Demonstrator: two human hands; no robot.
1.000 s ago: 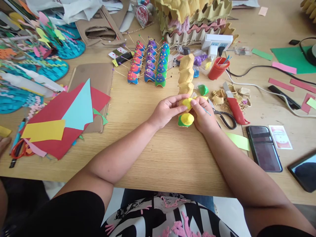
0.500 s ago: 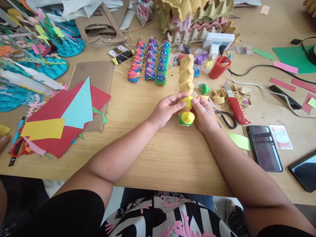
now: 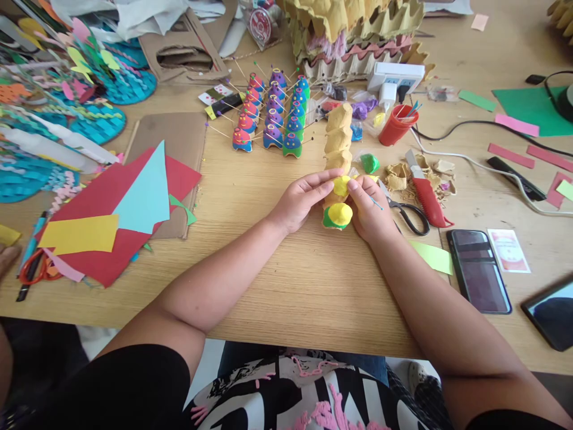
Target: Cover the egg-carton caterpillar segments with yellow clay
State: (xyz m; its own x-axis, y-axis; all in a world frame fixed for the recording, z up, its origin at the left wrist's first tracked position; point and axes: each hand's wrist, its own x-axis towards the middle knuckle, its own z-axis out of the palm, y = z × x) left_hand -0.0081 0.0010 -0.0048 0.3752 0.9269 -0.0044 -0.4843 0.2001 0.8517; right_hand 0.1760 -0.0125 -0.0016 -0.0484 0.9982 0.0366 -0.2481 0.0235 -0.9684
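Observation:
My left hand (image 3: pixel 304 200) and my right hand (image 3: pixel 372 206) meet over an egg-carton strip (image 3: pixel 338 140). Between their fingertips they pinch a flattened piece of yellow modelling clay (image 3: pixel 341 186). A thin blue stick (image 3: pixel 376 203) pokes out beside my right fingers; how it is held is hidden. The strip's nearest bump carries a yellow clay cap (image 3: pixel 340 213) above a green clay edge (image 3: pixel 329 222). Farther bumps are bare carton. A lump of green clay (image 3: pixel 369 163) lies just beyond my right hand.
Three decorated carton strips (image 3: pixel 273 128) with pins sticking out stand left of my hands. Scissors (image 3: pixel 414 218), a red-handled knife (image 3: pixel 427 191), a red cup (image 3: pixel 396 128) and a phone (image 3: pixel 478 272) are on the right. Coloured paper (image 3: pixel 89 263) covers the left; another person's hand (image 3: pixel 6 258) shows there.
The yellow clay between my fingertips has shifted very slightly. Both hands stay over the strip, and the small shift of the whole view is from the camera.

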